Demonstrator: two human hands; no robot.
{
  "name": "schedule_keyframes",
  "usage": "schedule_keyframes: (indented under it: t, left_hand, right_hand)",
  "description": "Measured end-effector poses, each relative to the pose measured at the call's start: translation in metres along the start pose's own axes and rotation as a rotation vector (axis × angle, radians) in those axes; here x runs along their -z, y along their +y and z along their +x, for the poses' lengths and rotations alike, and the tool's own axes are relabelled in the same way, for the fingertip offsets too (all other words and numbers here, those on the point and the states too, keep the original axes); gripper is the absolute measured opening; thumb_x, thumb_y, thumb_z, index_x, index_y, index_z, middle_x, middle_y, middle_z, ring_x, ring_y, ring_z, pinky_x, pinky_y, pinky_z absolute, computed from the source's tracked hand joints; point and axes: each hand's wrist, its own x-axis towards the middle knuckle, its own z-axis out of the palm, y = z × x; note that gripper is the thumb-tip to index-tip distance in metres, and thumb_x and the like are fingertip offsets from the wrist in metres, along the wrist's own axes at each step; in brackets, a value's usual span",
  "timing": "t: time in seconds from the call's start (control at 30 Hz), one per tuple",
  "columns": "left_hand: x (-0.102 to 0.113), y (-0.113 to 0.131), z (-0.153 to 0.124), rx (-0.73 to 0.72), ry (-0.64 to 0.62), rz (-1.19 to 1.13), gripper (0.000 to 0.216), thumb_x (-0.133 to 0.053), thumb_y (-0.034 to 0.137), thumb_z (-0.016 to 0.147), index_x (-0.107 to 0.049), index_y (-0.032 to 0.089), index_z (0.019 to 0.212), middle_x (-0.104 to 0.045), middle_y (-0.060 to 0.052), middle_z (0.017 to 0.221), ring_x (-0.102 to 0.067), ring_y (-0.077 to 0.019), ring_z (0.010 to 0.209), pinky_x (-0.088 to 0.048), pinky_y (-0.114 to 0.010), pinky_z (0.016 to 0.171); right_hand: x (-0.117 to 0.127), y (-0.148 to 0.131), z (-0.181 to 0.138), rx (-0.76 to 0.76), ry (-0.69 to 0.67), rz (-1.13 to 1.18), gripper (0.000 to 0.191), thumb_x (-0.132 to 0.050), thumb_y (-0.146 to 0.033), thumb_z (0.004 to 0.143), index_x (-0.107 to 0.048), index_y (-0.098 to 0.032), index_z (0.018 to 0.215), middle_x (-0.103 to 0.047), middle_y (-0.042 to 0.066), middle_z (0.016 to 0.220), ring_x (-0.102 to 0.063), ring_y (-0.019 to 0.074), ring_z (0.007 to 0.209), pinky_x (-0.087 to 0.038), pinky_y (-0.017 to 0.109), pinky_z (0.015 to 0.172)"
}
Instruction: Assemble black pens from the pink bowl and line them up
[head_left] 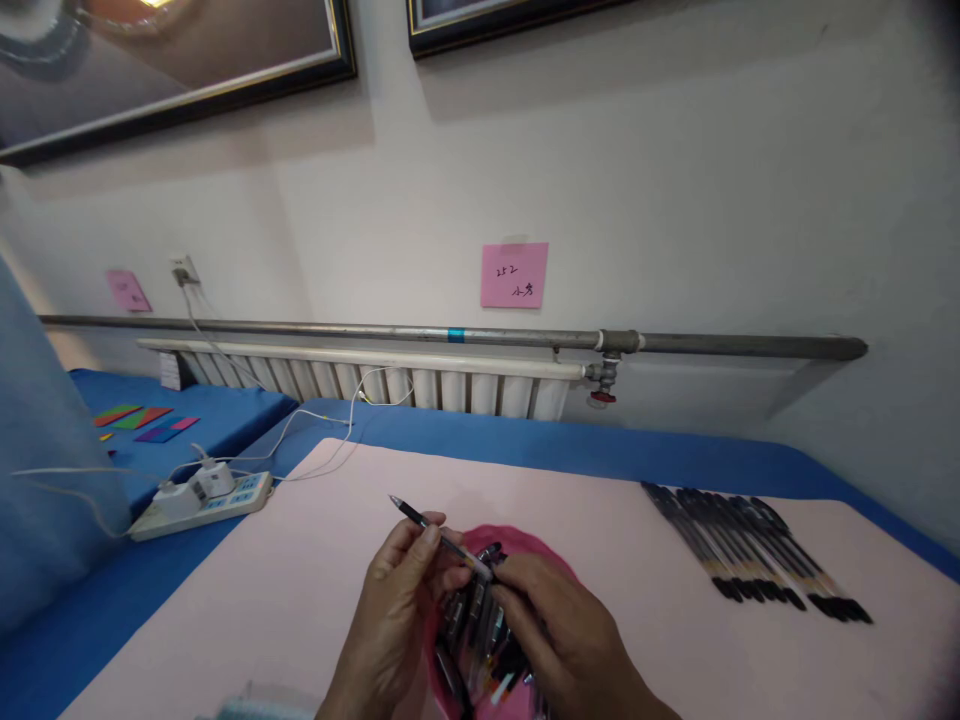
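Note:
My left hand (pixel 405 590) pinches a pen barrel (pixel 411 514) with a clear body and a black grip, its tip pointing up and to the left. At the barrel's back end, the fingers of my right hand (pixel 559 625) are closed; what they hold, if anything, is hidden behind them. Both hands are over a pink basket (pixel 525 541) full of loose pen parts (pixel 476 610), dark and clear ones. On the right of the table lies a row of assembled pens (pixel 720 540), side by side, with black ends toward me.
A pink sheet (pixel 300 560) covers most of the blue table (pixel 675 460). To the left, a power strip (pixel 240 500) holds plugs with white cables. Beyond it, coloured flat shapes (pixel 142 418) lie on another blue table. A radiator (pixel 450 385) and pipe run along the wall.

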Motion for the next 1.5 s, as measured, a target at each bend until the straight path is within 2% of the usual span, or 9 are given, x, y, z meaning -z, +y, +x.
schedule_keyframes:
  t: [0.13,0.23,0.43,0.53,0.67,0.83,1.0,1.17,1.5]
  left_hand:
    - [-0.004,-0.003,0.0,0.015,0.031,-0.023,0.026,-0.076,0.024,0.061,-0.061,0.014,0.079,-0.065,-0.002,0.066,-0.062,-0.0111,0.057,-0.052,-0.019,0.053]
    - [-0.005,-0.005,0.0,0.036,0.041,-0.029,0.025,-0.077,0.025,0.061,-0.06,0.014,0.076,-0.065,-0.002,0.063,-0.061,-0.0103,0.053,-0.051,-0.019,0.051]
    - [-0.005,-0.005,-0.002,0.031,0.024,-0.025,0.024,-0.076,0.025,0.062,-0.061,0.013,0.076,-0.067,-0.003,0.068,-0.062,-0.0102,0.054,-0.052,-0.019,0.052]
    - [-0.005,-0.004,-0.002,0.018,0.025,-0.014,0.023,-0.075,0.024,0.062,-0.062,0.013,0.078,-0.067,-0.003,0.07,-0.062,-0.0106,0.056,-0.052,-0.019,0.054]
    - [-0.006,-0.003,-0.002,0.017,0.038,-0.023,0.022,-0.075,0.024,0.062,-0.062,0.013,0.076,-0.066,-0.004,0.068,-0.061,-0.0101,0.055,-0.052,-0.018,0.053]
    - [-0.006,-0.004,-0.002,0.015,0.017,-0.013,0.023,-0.075,0.024,0.062,-0.062,0.013,0.077,-0.066,-0.003,0.064,-0.06,-0.0097,0.051,-0.051,-0.019,0.051]
    - [-0.005,-0.005,-0.001,0.012,0.025,-0.005,0.022,-0.074,0.023,0.063,-0.061,0.013,0.077,-0.066,-0.003,0.065,-0.06,-0.0098,0.053,-0.05,-0.018,0.051]
    - [-0.003,-0.007,0.001,0.014,0.019,0.032,0.017,-0.071,0.023,0.068,-0.059,0.013,0.076,-0.065,-0.002,0.063,-0.059,-0.0086,0.051,-0.05,-0.018,0.051]
    - [-0.002,-0.007,0.0,0.019,0.017,0.064,0.019,-0.07,0.024,0.068,-0.058,0.013,0.077,-0.063,-0.001,0.061,-0.057,-0.0073,0.049,-0.048,-0.017,0.05]
  right_hand:
    - [0.0,0.005,-0.002,0.206,0.08,-0.138,0.025,-0.045,-0.011,0.086,-0.05,-0.022,0.109,-0.067,0.005,0.092,-0.064,0.019,0.086,-0.052,0.032,0.075]
    - [0.001,0.005,-0.001,0.214,0.076,-0.127,0.024,-0.046,-0.012,0.086,-0.052,-0.022,0.107,-0.068,0.005,0.093,-0.063,0.0199,0.088,-0.052,0.033,0.077]
    - [0.001,-0.002,0.005,-0.416,-0.023,0.245,0.016,-0.047,-0.03,0.086,-0.059,-0.022,0.078,-0.062,-0.002,0.065,-0.059,0.0136,0.058,-0.049,0.023,0.053]
    - [0.001,-0.004,0.008,-0.562,-0.075,0.415,0.015,-0.048,-0.031,0.084,-0.058,-0.02,0.08,-0.058,-0.003,0.061,-0.056,0.0128,0.054,-0.047,0.022,0.049]
    - [0.003,-0.005,0.008,-0.454,-0.042,0.249,0.008,-0.056,-0.026,0.077,-0.058,-0.021,0.084,-0.063,0.0,0.074,-0.059,0.0153,0.066,-0.049,0.025,0.06]
    - [0.004,-0.001,0.006,-0.225,-0.074,0.036,0.015,-0.043,-0.026,0.088,-0.057,-0.023,0.084,-0.065,0.001,0.077,-0.06,0.0153,0.071,-0.048,0.027,0.064]
    - [0.001,0.004,0.002,-0.183,-0.082,-0.049,0.004,-0.049,-0.023,0.084,-0.053,-0.021,0.084,-0.061,0.001,0.075,-0.058,0.0153,0.067,-0.047,0.026,0.061]
    - [0.0,0.004,0.002,-0.113,-0.119,-0.066,0.018,-0.037,-0.023,0.091,-0.054,-0.021,0.083,-0.06,0.001,0.073,-0.058,0.0154,0.068,-0.047,0.027,0.061]
    - [0.0,0.003,0.002,-0.106,-0.155,-0.106,0.017,-0.038,-0.022,0.091,-0.054,-0.021,0.086,-0.06,0.003,0.076,-0.058,0.0166,0.071,-0.046,0.029,0.064]
